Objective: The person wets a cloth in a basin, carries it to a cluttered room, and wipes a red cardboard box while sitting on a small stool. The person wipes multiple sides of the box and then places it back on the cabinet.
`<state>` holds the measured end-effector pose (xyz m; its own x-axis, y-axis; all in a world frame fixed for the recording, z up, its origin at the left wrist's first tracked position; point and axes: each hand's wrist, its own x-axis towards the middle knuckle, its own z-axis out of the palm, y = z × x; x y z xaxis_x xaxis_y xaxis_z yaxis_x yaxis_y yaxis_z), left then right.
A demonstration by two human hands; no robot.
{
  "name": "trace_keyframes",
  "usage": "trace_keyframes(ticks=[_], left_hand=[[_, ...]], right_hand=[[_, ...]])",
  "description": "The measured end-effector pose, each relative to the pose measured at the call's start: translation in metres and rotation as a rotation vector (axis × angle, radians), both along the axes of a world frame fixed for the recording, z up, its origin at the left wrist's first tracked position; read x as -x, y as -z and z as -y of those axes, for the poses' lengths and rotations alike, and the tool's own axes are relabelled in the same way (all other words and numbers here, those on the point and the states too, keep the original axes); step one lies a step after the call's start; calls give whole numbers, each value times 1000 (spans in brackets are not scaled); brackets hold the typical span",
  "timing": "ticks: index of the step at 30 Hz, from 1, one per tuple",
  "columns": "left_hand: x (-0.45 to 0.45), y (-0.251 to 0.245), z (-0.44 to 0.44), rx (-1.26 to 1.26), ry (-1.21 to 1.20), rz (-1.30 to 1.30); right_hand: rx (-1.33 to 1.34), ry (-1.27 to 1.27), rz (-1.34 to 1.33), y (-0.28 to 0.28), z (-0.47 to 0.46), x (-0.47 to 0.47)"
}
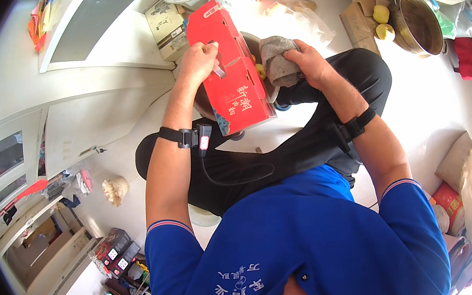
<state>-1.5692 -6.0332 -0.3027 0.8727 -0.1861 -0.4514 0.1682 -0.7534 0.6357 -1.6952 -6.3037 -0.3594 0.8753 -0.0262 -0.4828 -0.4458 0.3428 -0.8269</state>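
Note:
My left hand (201,62) grips the white strap handle of a red cardboard gift box (241,99), which bears white writing. The box is held tilted over a round basin (272,91) that is largely hidden by it. Yellow fruits (260,71) show in the basin, just right of the box. A folded grey cloth (280,61) is in my right hand (310,61), pinched between thumb and fingers, close to the right side of the box without clearly touching it.
A large metal pot (417,24) stands at the upper right beside two yellow fruits (381,14) and a cardboard box (356,24). Clear plastic bags (307,21) lie on the floor ahead. Patterned cartons (166,27) stand at a white cabinet (120,51) on the upper left.

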Motion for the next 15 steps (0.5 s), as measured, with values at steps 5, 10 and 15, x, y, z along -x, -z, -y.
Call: trace_keyframes(ticks=[5, 10, 15], left_hand=[[22, -9, 7, -258, 79, 416], [41, -10, 30, -347, 124, 505], [38, -1, 44, -306, 89, 382]], right_hand=[[153, -148, -4, 12, -16, -4], [249, -226, -36, 10, -29, -4], [464, -239, 53, -1, -34, 2]])
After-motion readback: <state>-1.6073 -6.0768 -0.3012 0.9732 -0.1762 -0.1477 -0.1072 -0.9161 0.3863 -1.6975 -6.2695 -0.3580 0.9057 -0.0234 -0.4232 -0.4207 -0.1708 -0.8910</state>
